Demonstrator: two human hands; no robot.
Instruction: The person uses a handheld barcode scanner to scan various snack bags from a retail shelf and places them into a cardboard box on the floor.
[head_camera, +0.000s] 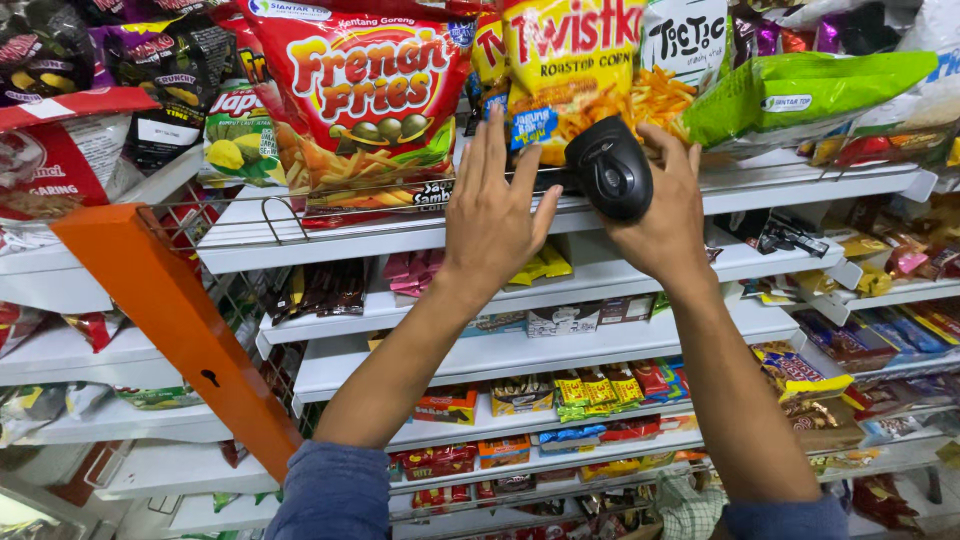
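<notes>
right hand (665, 215) grip closed round black rounded handheld scanner (610, 168); left hand (492, 205) open, fingers spread.

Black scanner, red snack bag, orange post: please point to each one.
black scanner (610, 168), head view, on its rounded top.
red snack bag (362, 95), head view, on its front.
orange post (170, 310), head view, mid-length.

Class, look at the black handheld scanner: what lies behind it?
Behind the black scanner in the right hand: the yellow snack bag and white shelf edge. The bag's bottom is covered.
</notes>
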